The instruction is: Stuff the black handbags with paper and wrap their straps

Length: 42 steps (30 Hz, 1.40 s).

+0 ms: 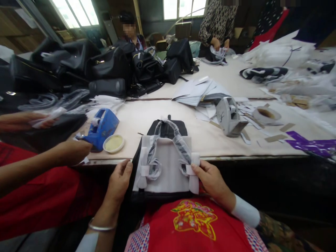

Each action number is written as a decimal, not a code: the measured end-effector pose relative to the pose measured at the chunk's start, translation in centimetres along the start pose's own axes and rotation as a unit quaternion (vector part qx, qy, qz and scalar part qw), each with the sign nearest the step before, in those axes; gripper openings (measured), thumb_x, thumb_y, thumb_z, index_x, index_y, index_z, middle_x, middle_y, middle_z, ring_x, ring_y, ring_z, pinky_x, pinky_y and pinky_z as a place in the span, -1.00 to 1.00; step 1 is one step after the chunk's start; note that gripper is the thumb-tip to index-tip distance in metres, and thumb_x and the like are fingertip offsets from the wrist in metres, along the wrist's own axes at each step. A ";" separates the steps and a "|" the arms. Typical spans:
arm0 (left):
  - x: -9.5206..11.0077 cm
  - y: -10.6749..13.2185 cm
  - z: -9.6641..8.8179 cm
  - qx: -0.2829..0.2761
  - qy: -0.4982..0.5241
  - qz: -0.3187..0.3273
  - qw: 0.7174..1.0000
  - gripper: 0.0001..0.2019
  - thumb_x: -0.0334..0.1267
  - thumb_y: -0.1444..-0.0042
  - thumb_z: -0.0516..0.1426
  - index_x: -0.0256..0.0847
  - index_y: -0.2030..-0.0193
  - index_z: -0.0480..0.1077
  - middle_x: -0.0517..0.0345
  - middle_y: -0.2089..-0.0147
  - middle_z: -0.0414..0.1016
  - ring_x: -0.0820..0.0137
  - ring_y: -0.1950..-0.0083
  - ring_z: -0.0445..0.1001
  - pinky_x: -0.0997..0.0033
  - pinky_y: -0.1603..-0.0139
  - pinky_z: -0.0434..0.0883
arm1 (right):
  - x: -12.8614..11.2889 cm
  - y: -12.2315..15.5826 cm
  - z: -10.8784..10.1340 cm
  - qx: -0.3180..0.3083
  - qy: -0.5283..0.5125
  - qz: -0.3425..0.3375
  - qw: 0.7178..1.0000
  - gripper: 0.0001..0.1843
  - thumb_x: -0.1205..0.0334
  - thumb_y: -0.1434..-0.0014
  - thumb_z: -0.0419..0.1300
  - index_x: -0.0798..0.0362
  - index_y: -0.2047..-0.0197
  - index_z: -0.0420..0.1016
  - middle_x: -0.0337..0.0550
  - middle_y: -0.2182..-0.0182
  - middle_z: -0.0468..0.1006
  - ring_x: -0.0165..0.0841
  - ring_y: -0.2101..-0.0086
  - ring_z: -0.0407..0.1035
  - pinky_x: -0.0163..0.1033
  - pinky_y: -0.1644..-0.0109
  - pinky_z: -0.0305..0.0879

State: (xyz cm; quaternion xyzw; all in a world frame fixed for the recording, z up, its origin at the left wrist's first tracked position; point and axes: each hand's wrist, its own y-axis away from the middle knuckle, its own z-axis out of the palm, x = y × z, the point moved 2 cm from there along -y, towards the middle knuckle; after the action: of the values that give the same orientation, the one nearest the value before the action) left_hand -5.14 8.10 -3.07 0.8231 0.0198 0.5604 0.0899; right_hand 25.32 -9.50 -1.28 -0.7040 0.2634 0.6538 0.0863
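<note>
A black backpack [169,129] leans against the table edge in front of me, tilted toward my lap. A pale sheet [169,164] covers its near side, and over it lie the shoulder straps [181,145] in clear plastic, their lower ends bundled with white wrapping. My right hand [214,180] grips the right edge, thumb on the white wrapping strip [193,178], fingers partly hidden behind. Just left of the backpack, my left hand [119,180] is closed, thumb against the curled fingers. Whether anything is between them cannot be seen.
A blue tape dispenser [103,127] and round tub [113,144] stand left, near a co-worker's arms [60,154]. On the right are a grey tape dispenser [229,117], tape roll [266,114] and paper stack [201,91]. Black bags [109,66] pile at the back left.
</note>
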 end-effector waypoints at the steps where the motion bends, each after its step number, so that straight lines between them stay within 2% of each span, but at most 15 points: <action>1: -0.5 0.0 0.0 0.000 0.005 -0.012 1.000 -0.29 0.32 0.01 0.20 -0.24 -0.08 0.42 -0.12 -0.05 0.55 0.07 -0.09 0.51 0.11 -0.08 0.48 | -0.2 0.0 0.0 0.004 0.021 -0.015 1.000 -0.51 -0.15 -0.17 0.24 0.15 0.15 0.62 -0.08 0.32 0.65 -0.17 0.28 0.48 -0.20 0.23 0.40; 4: -0.7 0.5 0.0 -0.003 0.015 -0.042 0.999 -0.26 0.30 0.11 0.27 -0.23 -0.07 0.41 -0.08 0.06 0.57 0.10 0.04 0.57 0.12 0.03 0.51 | -0.5 -0.1 0.1 0.011 0.057 -0.042 0.997 -0.53 -0.13 -0.19 0.21 0.14 0.16 0.61 -0.08 0.31 0.65 -0.19 0.28 0.48 -0.23 0.26 0.39; 7: 0.5 2.0 1.0 0.004 0.020 -0.070 0.997 -0.26 0.26 0.18 0.33 -0.28 -0.01 0.40 -0.05 0.20 0.58 0.11 0.13 0.59 0.13 0.11 0.52 | -0.9 -0.4 0.0 0.009 0.026 -0.002 1.000 -0.51 -0.17 -0.17 0.22 0.15 0.23 0.59 -0.11 0.40 0.62 -0.26 0.40 0.45 -0.28 0.38 0.35; 12: 3.7 6.7 6.6 -0.050 0.140 -0.061 0.987 -0.31 0.19 0.05 0.32 -0.27 -0.08 0.35 -0.09 0.06 0.60 0.10 0.02 0.60 0.18 0.07 0.54 | -3.4 -2.7 -3.5 0.060 -0.143 0.126 0.980 -0.62 -0.04 -0.22 0.23 0.14 0.34 0.54 -0.14 0.54 0.56 -0.40 0.60 0.35 -0.34 0.58 0.26; 16: 3.8 8.4 11.1 -0.130 0.196 -0.069 0.970 -0.37 0.11 -0.11 0.26 -0.27 -0.17 0.28 -0.16 -0.10 0.55 0.11 -0.11 0.56 0.11 -0.10 0.51 | -4.3 -4.5 -7.6 0.092 -0.187 0.164 0.964 -0.73 0.07 -0.20 0.27 0.14 0.32 0.56 -0.04 0.46 0.61 -0.41 0.64 0.35 -0.32 0.62 0.35; 22: 1.8 7.8 13.2 -0.174 0.149 -0.082 0.970 -0.45 -0.03 -0.12 0.30 -0.25 -0.15 0.30 -0.21 -0.18 0.50 0.11 -0.19 0.51 0.05 -0.22 0.45 | -1.4 -4.0 -8.4 0.063 -0.030 0.133 0.989 -0.61 -0.08 -0.19 0.22 0.10 0.39 0.53 -0.10 0.56 0.54 -0.34 0.62 0.38 -0.28 0.59 0.35; 24: 1.9 7.7 13.0 -0.177 0.149 -0.092 0.969 -0.50 -0.08 -0.15 0.27 -0.25 -0.15 0.30 -0.20 -0.17 0.51 0.13 -0.18 0.51 0.05 -0.21 0.46 | -1.0 -3.6 -8.4 0.102 0.090 0.055 0.989 -0.59 -0.10 -0.24 0.14 0.07 0.38 0.52 -0.06 0.53 0.54 -0.26 0.52 0.44 -0.19 0.46 0.44; 26: 2.4 7.6 12.5 -0.163 0.129 -0.085 0.974 -0.55 -0.14 -0.18 0.23 -0.26 -0.15 0.30 -0.21 -0.16 0.51 0.14 -0.18 0.51 0.04 -0.21 0.45 | -1.3 -3.4 -8.7 0.153 0.268 -0.069 0.949 -0.61 -0.04 -0.28 0.07 0.10 0.26 0.54 0.09 0.35 0.58 -0.09 0.29 0.51 -0.01 0.18 0.50; 28: 3.3 7.2 11.7 -0.120 0.067 -0.033 0.990 -0.56 -0.13 -0.20 0.19 -0.27 -0.16 0.30 -0.22 -0.14 0.50 0.13 -0.16 0.52 -0.01 -0.21 0.45 | -1.7 -3.3 -9.1 0.186 0.393 -0.183 0.882 -0.59 0.04 -0.29 0.05 0.17 0.04 0.52 0.26 0.09 0.54 0.04 0.02 0.43 0.13 -0.09 0.39; 30: 5.0 6.6 11.0 -0.061 -0.027 0.084 0.994 -0.55 -0.08 -0.23 0.15 -0.29 -0.18 0.30 -0.23 -0.16 0.45 0.10 -0.15 0.51 -0.05 -0.20 0.45 | -2.2 -3.5 -9.4 0.184 0.432 -0.264 0.842 -0.51 0.08 -0.30 0.06 0.25 -0.15 0.42 0.33 -0.10 0.43 0.06 -0.14 0.31 0.15 -0.25 0.26; 32: 7.4 5.8 10.8 -0.023 -0.110 0.243 0.964 -0.54 -0.08 -0.27 0.10 -0.29 -0.21 0.30 -0.23 -0.21 0.40 0.09 -0.21 0.45 -0.07 -0.26 0.39 | -2.7 -4.0 -9.3 0.149 0.433 -0.322 0.829 -0.47 0.08 -0.32 0.05 0.27 -0.22 0.36 0.32 -0.19 0.37 0.01 -0.21 0.25 0.11 -0.32 0.20; 35: 10.7 4.1 12.1 -0.072 -0.177 0.420 0.887 -0.58 -0.15 -0.35 -0.01 -0.28 -0.26 0.31 -0.18 -0.29 0.35 0.15 -0.37 0.26 -0.03 -0.40 0.22 | -3.3 -5.5 -8.7 0.091 0.434 -0.357 0.822 -0.45 0.05 -0.35 0.04 0.20 -0.28 0.34 0.25 -0.29 0.29 0.00 -0.28 0.16 0.14 -0.35 0.14; 37: 11.9 2.3 13.6 -0.143 -0.236 0.449 0.850 -0.56 -0.15 -0.38 -0.08 -0.25 -0.30 0.30 -0.13 -0.33 0.35 0.14 -0.43 0.19 -0.08 -0.43 0.14 | -3.4 -6.6 -8.1 0.045 0.456 -0.350 0.817 -0.43 0.03 -0.36 0.02 0.14 -0.33 0.30 0.19 -0.33 0.27 0.04 -0.32 0.11 0.22 -0.34 0.11; 39: 11.8 0.4 15.1 -0.204 -0.315 0.423 0.825 -0.51 -0.11 -0.40 -0.14 -0.22 -0.36 0.24 -0.10 -0.39 0.31 0.07 -0.46 0.14 -0.23 -0.41 0.07 | -3.0 -7.9 -7.9 0.004 0.479 -0.320 0.818 -0.38 -0.02 -0.37 0.00 0.14 -0.37 0.25 0.19 -0.33 0.28 0.10 -0.33 0.10 0.31 -0.31 0.11; 42: 10.3 -1.8 16.6 -0.249 -0.385 0.369 0.808 -0.45 -0.04 -0.41 -0.21 -0.21 -0.42 0.15 -0.08 -0.45 0.20 -0.02 -0.49 0.04 -0.33 -0.39 0.01 | -1.9 -9.6 -8.3 -0.037 0.457 -0.255 0.851 -0.27 -0.12 -0.37 -0.05 0.22 -0.41 0.17 0.26 -0.33 0.27 0.14 -0.32 0.12 0.33 -0.29 0.13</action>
State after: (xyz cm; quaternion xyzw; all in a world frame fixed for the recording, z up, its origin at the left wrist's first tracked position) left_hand 14.15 9.12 0.20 0.8660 -0.4622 0.1743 0.0783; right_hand 37.23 -4.72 -0.48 -0.9686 0.0597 0.2225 0.0937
